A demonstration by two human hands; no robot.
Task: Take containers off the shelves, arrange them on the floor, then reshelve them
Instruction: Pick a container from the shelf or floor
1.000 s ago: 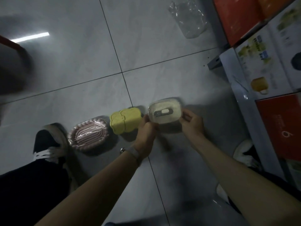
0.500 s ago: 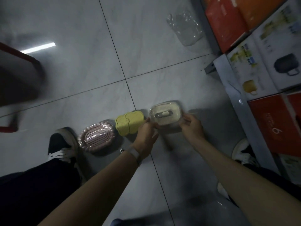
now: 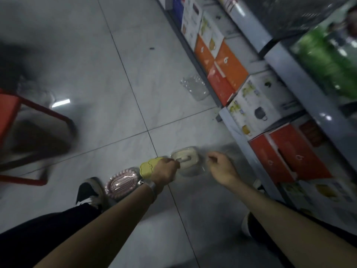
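Three containers stand in a row on the tiled floor: a pink ribbed oval dish point(image 3: 123, 181) in plastic wrap, a yellow flower-shaped box point(image 3: 146, 167) and a white container with a clear lid point(image 3: 187, 157). My left hand point(image 3: 165, 169) covers part of the yellow box, and its curled fingers hold the white container's left edge. Just right of that container, my right hand point(image 3: 222, 167) hovers with loosely curled fingers, holding nothing and not touching it. The picture is blurred by motion.
A grey shelf unit point(image 3: 234, 132) runs along the right, filled with orange, red and white boxes point(image 3: 224, 62). A crumpled clear wrapper point(image 3: 194, 88) lies beside it. A red metal frame point(image 3: 48, 113) stands at the left. My shoe point(image 3: 88, 190) is next to the pink dish.
My right hand has let go of the white container and drawn slightly right. The camera has tilted up, bringing more of the shelves into view. The left hand stays at the container.
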